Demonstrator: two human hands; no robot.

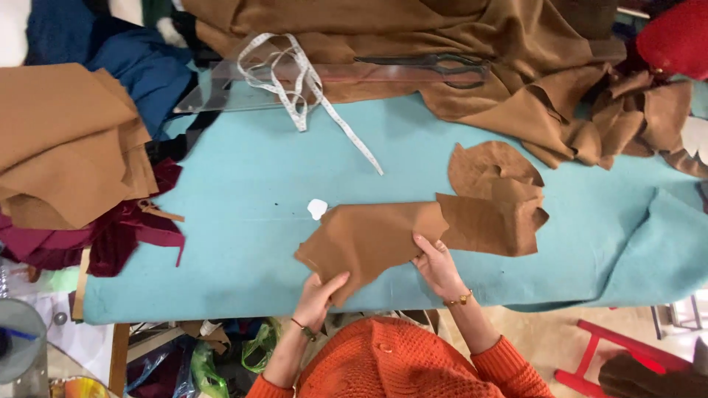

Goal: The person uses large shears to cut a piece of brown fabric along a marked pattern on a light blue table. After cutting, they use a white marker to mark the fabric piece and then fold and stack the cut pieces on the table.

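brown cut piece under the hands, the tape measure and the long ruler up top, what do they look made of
Brown cut piece: looks like matte felt or suede-like cloth, soft with clean cut edges. Tape measure: limp white fabric or vinyl, since it loops freely. Long ruler: clear rigid plastic, probably acrylic; cloth shows through it.

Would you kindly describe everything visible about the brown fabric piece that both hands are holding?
The brown fabric piece is a flat, irregular cutout of suede-like cloth lying on the light blue table cover. The left hand grips its near corner; the right hand presses its right edge, where it overlaps a second brown piece.
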